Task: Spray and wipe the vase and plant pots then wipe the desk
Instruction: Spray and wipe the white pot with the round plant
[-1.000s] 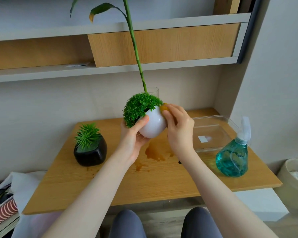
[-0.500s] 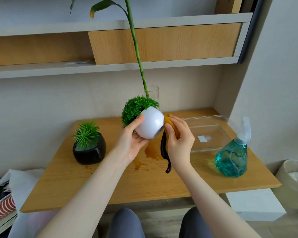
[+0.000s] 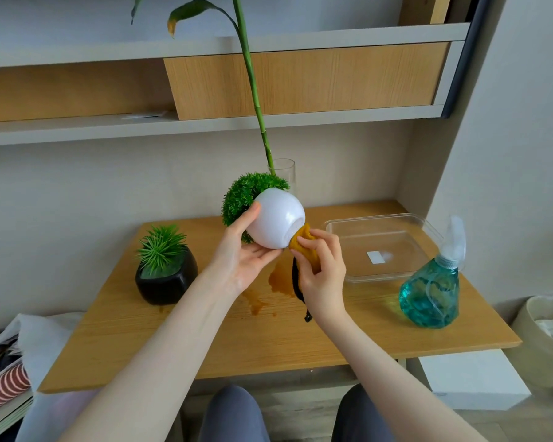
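Left hand (image 3: pixel 248 261): grips the tilted white plant pot (image 3: pixel 276 221) above the counter (image 3: pixel 205 339).
Right hand (image 3: pixel 323 275): pinches a mustard cloth (image 3: pixel 305 247) against the pot's base.

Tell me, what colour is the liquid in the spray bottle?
Teal blue-green, seen in the head view: spray bottle.

Place: a home study corner
Signs: small wooden desk (image 3: pixel 268 342) under wall shelves (image 3: pixel 205 122), potted plants, laundry bundle (image 3: pixel 10 355) beside it
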